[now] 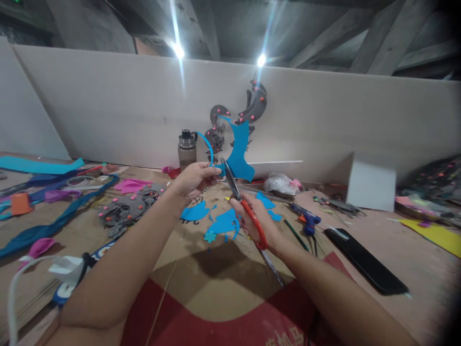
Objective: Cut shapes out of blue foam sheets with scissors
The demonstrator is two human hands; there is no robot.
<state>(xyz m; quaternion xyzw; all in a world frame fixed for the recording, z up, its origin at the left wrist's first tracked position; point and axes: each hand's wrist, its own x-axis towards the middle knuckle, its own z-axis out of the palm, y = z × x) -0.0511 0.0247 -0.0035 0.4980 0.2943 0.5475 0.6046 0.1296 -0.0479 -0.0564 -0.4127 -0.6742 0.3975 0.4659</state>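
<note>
Near the middle of the head view, my left hand (198,179) pinches the left end of a blue sheet (238,153). The sheet stands upright, with a thin curved strip rising at its left. My right hand (256,218) is wrapped round the red handle of the scissors (252,222). Their blades point up and left, close to the sheet beside my left fingertips. A thin pointed tool (272,269) sticks out below my right hand; how it is held is hidden. Blue scraps (223,222) lie on the cardboard under both hands.
A bottle (187,151) stands behind my left hand. Grey pieces with pink dots (126,210) lie at the left. To the right are a blue glue gun (306,218), a green pencil (296,235) and a black phone-like slab (365,261). A white panel (144,105) stands behind.
</note>
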